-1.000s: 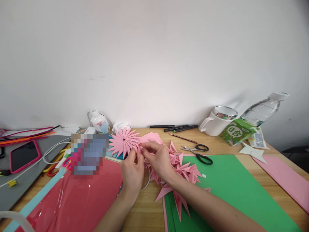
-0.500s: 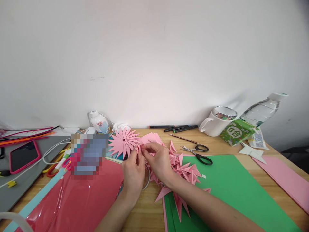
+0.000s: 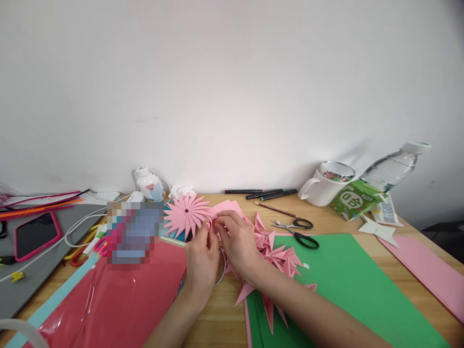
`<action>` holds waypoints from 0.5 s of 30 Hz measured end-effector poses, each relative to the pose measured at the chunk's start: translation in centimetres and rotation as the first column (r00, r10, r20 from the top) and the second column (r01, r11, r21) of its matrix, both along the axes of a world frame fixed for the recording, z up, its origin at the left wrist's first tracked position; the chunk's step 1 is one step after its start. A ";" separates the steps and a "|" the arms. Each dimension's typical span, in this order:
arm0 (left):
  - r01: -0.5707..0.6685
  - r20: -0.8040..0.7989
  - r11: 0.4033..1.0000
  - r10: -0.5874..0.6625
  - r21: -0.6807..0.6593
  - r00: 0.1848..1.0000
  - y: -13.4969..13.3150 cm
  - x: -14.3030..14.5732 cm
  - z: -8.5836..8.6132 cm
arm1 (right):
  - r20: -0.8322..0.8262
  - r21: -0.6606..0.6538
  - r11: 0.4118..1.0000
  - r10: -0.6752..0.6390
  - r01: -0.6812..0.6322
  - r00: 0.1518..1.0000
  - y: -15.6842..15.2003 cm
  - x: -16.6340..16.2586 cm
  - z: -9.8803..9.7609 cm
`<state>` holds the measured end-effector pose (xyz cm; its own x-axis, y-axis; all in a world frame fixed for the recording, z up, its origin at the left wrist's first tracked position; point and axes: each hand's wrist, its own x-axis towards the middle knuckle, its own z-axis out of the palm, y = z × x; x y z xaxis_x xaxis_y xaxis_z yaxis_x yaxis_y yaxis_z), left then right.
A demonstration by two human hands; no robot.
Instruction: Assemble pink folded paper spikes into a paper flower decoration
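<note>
Both of my hands meet over the middle of the wooden table. My left hand [image 3: 201,258] and my right hand [image 3: 236,240] pinch a small folded pink paper piece [image 3: 210,223] between their fingertips. Just behind it lies a finished pink paper flower [image 3: 185,212] with many pointed petals. Under and right of my right wrist sits a heap of folded pink paper points [image 3: 275,253]. A flat pink paper sheet [image 3: 228,207] lies behind my fingers.
Green sheets [image 3: 344,285] lie at right, a red glossy sheet [image 3: 108,299] at left. Black-handled scissors [image 3: 302,237], small scissors [image 3: 293,223], markers [image 3: 270,194], a white mug [image 3: 326,183], a water bottle [image 3: 393,166], a green box [image 3: 357,199], a glue bottle [image 3: 149,183] and a pink-cased phone [image 3: 34,234].
My hands stayed together on the small pink piece and shifted slightly; the fingers worked the fold a little. The view dipped a touch.
</note>
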<state>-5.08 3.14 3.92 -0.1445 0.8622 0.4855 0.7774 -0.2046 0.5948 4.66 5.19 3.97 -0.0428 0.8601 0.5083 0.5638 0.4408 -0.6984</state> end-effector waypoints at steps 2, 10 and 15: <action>0.014 0.018 1.000 -0.013 -0.011 1.000 0.0 0.1 -0.1 | 0.057 -0.036 0.999 -0.035 0.037 0.998 -0.2 -0.1 0.1; 0.015 0.294 0.994 0.019 -0.112 0.956 0.1 0.0 0.7 | -0.521 -0.119 0.983 0.059 -0.141 0.851 0.6 0.2 1.0; 0.280 0.740 0.949 -0.086 -0.142 0.667 0.1 0.1 1.6 | -0.674 -0.172 0.964 0.036 -0.205 0.737 1.9 2.2 2.7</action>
